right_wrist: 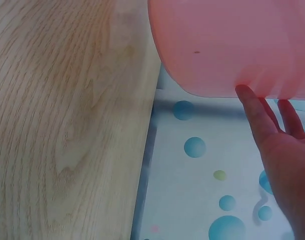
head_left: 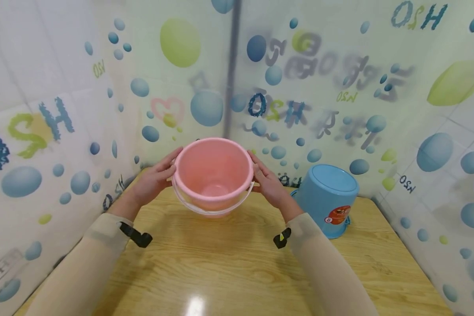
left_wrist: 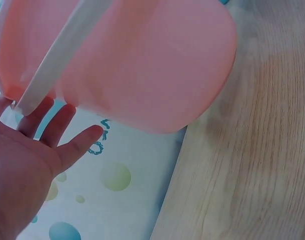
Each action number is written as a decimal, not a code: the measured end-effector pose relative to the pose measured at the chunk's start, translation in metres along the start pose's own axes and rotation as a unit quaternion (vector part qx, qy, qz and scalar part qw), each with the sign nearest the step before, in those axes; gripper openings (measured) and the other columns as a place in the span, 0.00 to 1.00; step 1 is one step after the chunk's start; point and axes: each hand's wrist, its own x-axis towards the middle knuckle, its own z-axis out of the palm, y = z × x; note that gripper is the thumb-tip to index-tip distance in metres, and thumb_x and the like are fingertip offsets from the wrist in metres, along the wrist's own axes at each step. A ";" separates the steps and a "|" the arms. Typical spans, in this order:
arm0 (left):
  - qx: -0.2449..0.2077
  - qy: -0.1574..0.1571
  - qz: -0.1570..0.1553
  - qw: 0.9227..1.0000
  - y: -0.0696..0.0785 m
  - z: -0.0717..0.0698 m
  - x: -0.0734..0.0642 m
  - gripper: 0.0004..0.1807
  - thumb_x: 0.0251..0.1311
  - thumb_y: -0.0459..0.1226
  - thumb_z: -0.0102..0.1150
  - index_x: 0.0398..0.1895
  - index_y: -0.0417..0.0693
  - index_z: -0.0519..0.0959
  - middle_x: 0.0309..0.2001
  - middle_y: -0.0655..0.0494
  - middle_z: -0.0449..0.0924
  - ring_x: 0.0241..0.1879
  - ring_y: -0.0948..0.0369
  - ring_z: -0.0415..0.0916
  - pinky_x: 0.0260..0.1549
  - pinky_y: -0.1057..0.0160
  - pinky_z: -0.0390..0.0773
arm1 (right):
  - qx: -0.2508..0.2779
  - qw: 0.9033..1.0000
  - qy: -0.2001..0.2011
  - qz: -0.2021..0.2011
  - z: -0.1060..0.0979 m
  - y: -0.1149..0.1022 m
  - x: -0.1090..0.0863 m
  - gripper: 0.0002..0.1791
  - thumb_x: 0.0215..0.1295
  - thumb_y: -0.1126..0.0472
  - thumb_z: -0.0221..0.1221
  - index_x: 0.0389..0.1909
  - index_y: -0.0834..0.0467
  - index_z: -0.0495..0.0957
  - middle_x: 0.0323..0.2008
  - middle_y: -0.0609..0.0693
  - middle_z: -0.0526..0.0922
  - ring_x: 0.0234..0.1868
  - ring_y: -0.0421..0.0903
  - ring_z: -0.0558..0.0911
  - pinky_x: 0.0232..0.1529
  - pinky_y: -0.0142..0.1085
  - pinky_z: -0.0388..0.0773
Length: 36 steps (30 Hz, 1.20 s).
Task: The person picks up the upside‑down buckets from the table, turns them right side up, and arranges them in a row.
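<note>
Both hands hold a pink bucket (head_left: 213, 166) by its opposite sides, up near the rim. The bucket's open mouth tilts toward me, and it appears raised off the table. Its thin white handle (head_left: 197, 210) hangs across the near side. On the left, my left hand (head_left: 152, 182) grips just below the rim; the left wrist view shows its fingers (left_wrist: 57, 125) against the wall beside the handle's end. On the other side, my right hand (head_left: 271, 186) has its fingertips (right_wrist: 244, 92) pressed to the bucket wall. The inside of the bucket is bare.
A blue bucket (head_left: 320, 199) with a red sticker stands upside down on the wooden table (head_left: 221, 272), right of the pink one and close to the right forearm. Curtain-like sheets (head_left: 205, 52) with printed blue and green drops surround the table at the back and sides.
</note>
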 end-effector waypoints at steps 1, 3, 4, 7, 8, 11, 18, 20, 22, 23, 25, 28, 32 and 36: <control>0.007 0.001 0.000 1.000 0.000 0.000 0.000 0.34 0.90 0.50 0.39 0.92 0.68 0.46 0.92 0.61 0.43 0.90 0.47 0.40 0.79 0.35 0.65 | 0.000 1.000 0.001 0.003 -0.001 0.001 0.000 0.30 0.90 0.38 0.39 0.87 0.24 0.52 0.89 0.39 0.55 0.79 0.62 0.75 0.69 0.60 0.82; 0.017 0.006 0.002 1.000 -0.002 0.002 0.002 0.35 0.90 0.52 0.38 0.93 0.66 0.45 0.92 0.61 0.43 0.90 0.48 0.40 0.80 0.29 0.60 | 0.001 1.000 0.002 0.011 -0.001 0.001 0.001 0.30 0.90 0.37 0.38 0.87 0.23 0.51 0.89 0.39 0.53 0.79 0.62 0.75 0.69 0.62 0.81; 0.023 0.010 0.002 1.000 -0.003 0.003 0.003 0.35 0.90 0.53 0.38 0.93 0.66 0.45 0.92 0.62 0.44 0.90 0.48 0.41 0.80 0.27 0.59 | 0.001 1.000 0.004 0.015 0.000 0.001 0.001 0.30 0.90 0.36 0.38 0.88 0.23 0.50 0.89 0.38 0.52 0.79 0.63 0.75 0.69 0.63 0.81; 0.041 0.022 0.001 0.999 -0.007 0.005 0.007 0.35 0.89 0.56 0.37 0.92 0.68 0.45 0.92 0.62 0.44 0.90 0.48 0.42 0.79 0.25 0.59 | -0.008 1.000 0.007 0.025 0.001 0.001 0.001 0.33 0.89 0.34 0.36 0.89 0.25 0.47 0.90 0.39 0.50 0.79 0.64 0.74 0.69 0.64 0.81; 0.044 0.028 -0.001 0.999 -0.009 0.006 0.008 0.35 0.89 0.58 0.36 0.92 0.70 0.46 0.92 0.63 0.44 0.90 0.48 0.43 0.79 0.25 0.60 | -0.010 1.000 0.008 0.028 0.002 0.002 0.001 0.34 0.89 0.33 0.36 0.90 0.27 0.45 0.90 0.41 0.51 0.79 0.64 0.74 0.68 0.65 0.81; 0.059 0.038 -0.005 0.998 -0.012 0.007 0.013 0.34 0.88 0.60 0.34 0.91 0.75 0.47 0.92 0.63 0.44 0.90 0.48 0.44 0.77 0.25 0.63 | -0.017 0.999 0.013 0.035 0.002 0.006 0.003 0.35 0.89 0.32 0.34 0.90 0.30 0.44 0.88 0.46 0.57 0.78 0.64 0.75 0.67 0.62 0.84; 0.070 0.061 -0.012 0.996 -0.023 0.011 0.022 0.35 0.88 0.61 0.31 0.92 0.70 0.47 0.92 0.61 0.44 0.89 0.46 0.46 0.75 0.27 0.68 | 0.005 0.998 0.030 0.054 0.002 0.017 0.011 0.34 0.89 0.33 0.35 0.90 0.28 0.46 0.82 0.54 0.68 0.75 0.64 0.78 0.69 0.65 0.81; 0.070 0.066 -0.015 0.995 -0.026 0.012 0.023 0.36 0.88 0.61 0.31 0.92 0.68 0.46 0.92 0.60 0.44 0.89 0.45 0.45 0.75 0.26 0.68 | 0.009 0.998 0.034 0.059 0.003 0.021 0.013 0.33 0.89 0.33 0.36 0.90 0.27 0.47 0.82 0.55 0.69 0.75 0.64 0.78 0.69 0.66 0.80; 0.075 0.073 -0.022 0.994 -0.030 0.012 0.024 0.36 0.88 0.61 0.30 0.92 0.69 0.46 0.92 0.60 0.44 0.89 0.45 0.46 0.75 0.26 0.68 | 0.006 0.998 0.036 0.060 0.003 0.024 0.015 0.34 0.89 0.33 0.35 0.90 0.28 0.46 0.82 0.55 0.69 0.75 0.64 0.78 0.69 0.66 0.80; 0.077 0.075 -0.026 0.994 -0.032 0.012 0.024 0.36 0.88 0.61 0.30 0.92 0.69 0.46 0.92 0.60 0.43 0.89 0.44 0.46 0.75 0.26 0.68 | 0.006 0.997 0.039 0.061 0.004 0.025 0.015 0.33 0.90 0.34 0.35 0.90 0.28 0.46 0.82 0.54 0.69 0.75 0.64 0.78 0.69 0.66 0.80; 0.076 0.078 -0.031 0.994 -0.035 0.013 0.024 0.36 0.88 0.61 0.30 0.92 0.69 0.45 0.92 0.59 0.43 0.89 0.43 0.47 0.74 0.26 0.68 | 0.002 0.997 0.040 0.060 0.004 0.027 0.016 0.33 0.90 0.34 0.34 0.90 0.30 0.46 0.83 0.53 0.68 0.76 0.64 0.78 0.68 0.64 0.82; 0.073 0.079 -0.036 0.994 -0.039 0.013 0.024 0.36 0.88 0.61 0.29 0.92 0.68 0.44 0.92 0.58 0.42 0.88 0.42 0.50 0.73 0.26 0.70 | 0.006 0.997 0.038 0.062 0.005 0.030 0.018 0.33 0.90 0.34 0.33 0.90 0.30 0.46 0.84 0.52 0.66 0.77 0.63 0.77 0.69 0.62 0.82; 0.071 0.071 -0.040 0.994 -0.044 0.012 0.025 0.36 0.88 0.61 0.28 0.92 0.69 0.42 0.92 0.58 0.39 0.87 0.40 0.52 0.70 0.27 0.74 | 0.018 0.997 0.039 0.070 0.006 0.033 0.020 0.32 0.90 0.35 0.33 0.90 0.29 0.47 0.83 0.53 0.67 0.77 0.62 0.77 0.70 0.60 0.82; 0.077 0.078 -0.037 0.993 -0.046 0.010 0.026 0.35 0.88 0.61 0.27 0.92 0.70 0.43 0.92 0.57 0.40 0.87 0.41 0.52 0.69 0.28 0.75 | 0.017 0.996 0.037 0.073 0.007 0.031 0.023 0.33 0.91 0.35 0.33 0.90 0.32 0.46 0.84 0.52 0.66 0.78 0.60 0.76 0.72 0.60 0.80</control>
